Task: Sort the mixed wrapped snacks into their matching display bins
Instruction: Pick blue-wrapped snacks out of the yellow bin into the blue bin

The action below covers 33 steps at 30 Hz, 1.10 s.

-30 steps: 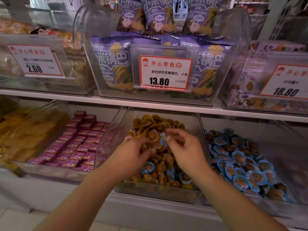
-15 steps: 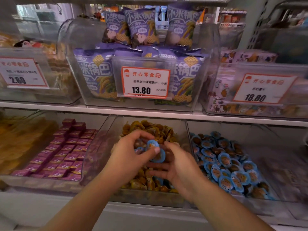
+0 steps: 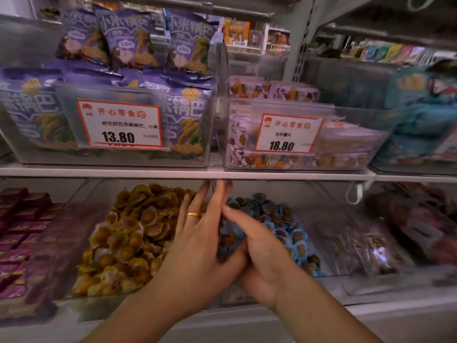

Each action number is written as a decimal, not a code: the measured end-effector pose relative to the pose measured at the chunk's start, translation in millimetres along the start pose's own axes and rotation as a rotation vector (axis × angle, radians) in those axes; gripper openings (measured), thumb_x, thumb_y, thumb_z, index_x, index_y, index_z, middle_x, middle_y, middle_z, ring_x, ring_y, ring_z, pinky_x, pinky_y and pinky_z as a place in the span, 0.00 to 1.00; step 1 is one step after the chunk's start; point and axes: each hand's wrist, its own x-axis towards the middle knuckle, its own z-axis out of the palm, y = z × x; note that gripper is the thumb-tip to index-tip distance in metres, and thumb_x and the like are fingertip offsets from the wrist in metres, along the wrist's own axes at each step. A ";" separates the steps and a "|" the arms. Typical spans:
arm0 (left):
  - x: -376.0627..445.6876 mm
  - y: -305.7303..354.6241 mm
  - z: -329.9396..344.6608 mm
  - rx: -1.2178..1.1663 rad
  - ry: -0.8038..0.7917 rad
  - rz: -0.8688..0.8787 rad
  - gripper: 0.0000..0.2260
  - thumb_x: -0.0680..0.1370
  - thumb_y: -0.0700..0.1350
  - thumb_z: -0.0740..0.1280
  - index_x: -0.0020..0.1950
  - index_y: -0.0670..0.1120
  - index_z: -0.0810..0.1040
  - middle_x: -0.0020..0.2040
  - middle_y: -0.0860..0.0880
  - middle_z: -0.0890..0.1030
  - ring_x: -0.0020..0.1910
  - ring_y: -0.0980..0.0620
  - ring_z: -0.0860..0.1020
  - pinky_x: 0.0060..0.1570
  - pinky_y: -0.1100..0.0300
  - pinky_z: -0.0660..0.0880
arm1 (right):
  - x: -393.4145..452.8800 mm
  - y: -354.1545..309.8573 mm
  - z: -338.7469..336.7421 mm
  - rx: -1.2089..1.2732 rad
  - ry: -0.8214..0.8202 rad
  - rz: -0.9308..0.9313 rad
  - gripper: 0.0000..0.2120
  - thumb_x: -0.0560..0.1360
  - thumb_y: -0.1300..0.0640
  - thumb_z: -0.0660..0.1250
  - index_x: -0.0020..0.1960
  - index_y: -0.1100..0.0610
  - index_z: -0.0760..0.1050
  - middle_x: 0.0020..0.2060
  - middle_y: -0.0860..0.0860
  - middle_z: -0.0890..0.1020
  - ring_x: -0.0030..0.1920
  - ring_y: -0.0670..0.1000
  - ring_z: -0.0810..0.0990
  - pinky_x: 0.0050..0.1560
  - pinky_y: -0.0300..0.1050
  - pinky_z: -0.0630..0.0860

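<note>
Two bare forearms rising from six o'clock, left hand (image 3: 197,233) with fingers straight and spread toward twelve o'clock, gold ring on one finger, right hand (image 3: 257,246) pressed against it at three o'clock, fingers curled inward

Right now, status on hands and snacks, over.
Left hand and right hand cup blue-wrapped snacks together, over the divider between yellow bin and blue bin. Nothing blocking.

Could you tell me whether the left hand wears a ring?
Yes, a gold ring sits on a finger of the left hand.
</note>
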 end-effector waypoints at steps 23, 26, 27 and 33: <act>-0.1 -92.6 -10.2 0.152 -0.509 -0.227 0.20 0.76 0.58 0.69 0.68 0.62 0.71 0.65 0.62 0.72 0.61 0.62 0.74 0.62 0.62 0.73 | 29.5 -16.3 -50.1 -1.099 0.224 -0.566 0.12 0.79 0.53 0.64 0.62 0.44 0.78 0.58 0.39 0.79 0.58 0.31 0.74 0.55 0.23 0.69; -0.6 -100.7 -4.0 0.203 -0.664 -0.217 0.32 0.70 0.62 0.73 0.72 0.58 0.68 0.72 0.55 0.63 0.68 0.54 0.68 0.68 0.56 0.69 | 31.4 22.1 -37.4 -1.449 0.007 -0.627 0.19 0.78 0.45 0.61 0.69 0.41 0.71 0.69 0.36 0.68 0.73 0.35 0.58 0.69 0.27 0.56; -1.2 -103.1 -3.1 0.255 -0.662 -0.225 0.33 0.69 0.61 0.74 0.72 0.57 0.68 0.71 0.53 0.64 0.67 0.51 0.69 0.66 0.55 0.70 | 33.4 28.7 -38.4 -1.504 0.014 -0.651 0.19 0.79 0.47 0.61 0.70 0.43 0.72 0.71 0.38 0.67 0.75 0.39 0.54 0.73 0.32 0.54; -2.3 -113.1 -17.6 0.489 -0.580 -0.186 0.11 0.73 0.56 0.71 0.52 0.54 0.78 0.55 0.52 0.79 0.56 0.49 0.76 0.52 0.55 0.74 | 45.0 31.1 -48.2 -1.646 0.037 -0.758 0.17 0.78 0.50 0.57 0.60 0.53 0.80 0.67 0.46 0.73 0.74 0.52 0.60 0.72 0.52 0.65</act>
